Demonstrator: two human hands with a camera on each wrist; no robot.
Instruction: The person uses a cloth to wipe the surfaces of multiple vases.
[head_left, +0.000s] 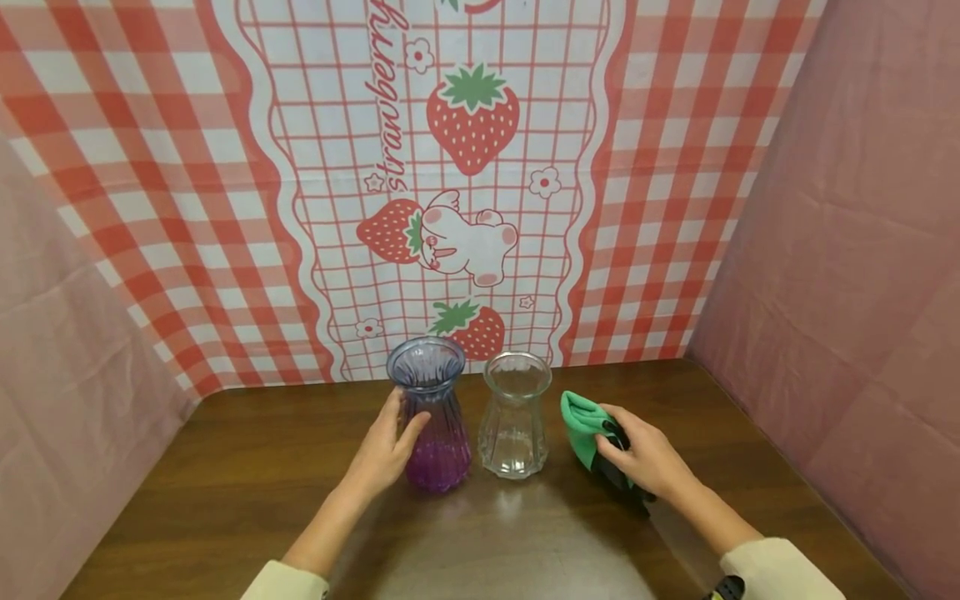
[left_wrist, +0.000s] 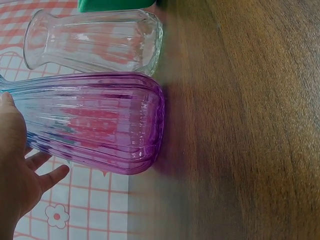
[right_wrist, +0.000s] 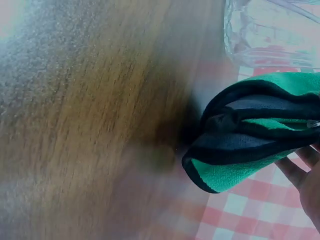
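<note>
A glass vase (head_left: 437,433), blue at its flared rim and purple toward the base, stands upright on the table. My left hand (head_left: 385,442) is at its narrow part, thumb across the near side and fingers on the left and behind; in the left wrist view two fingertips (left_wrist: 59,175) stick out past the glass. Just right of it is a clear glass vase (head_left: 514,433) of similar shape. Farther right, my right hand (head_left: 641,454) grips a folded green cloth (head_left: 581,425) with black edging. In the right wrist view its black-trimmed folds (right_wrist: 240,135) hang close over the tabletop.
The brown wooden table (head_left: 247,467) runs back to a red-and-white checked strawberry cloth (head_left: 465,167). Pink cloth walls (head_left: 840,275) close in both sides. A dark watch (head_left: 727,587) shows at the right wrist.
</note>
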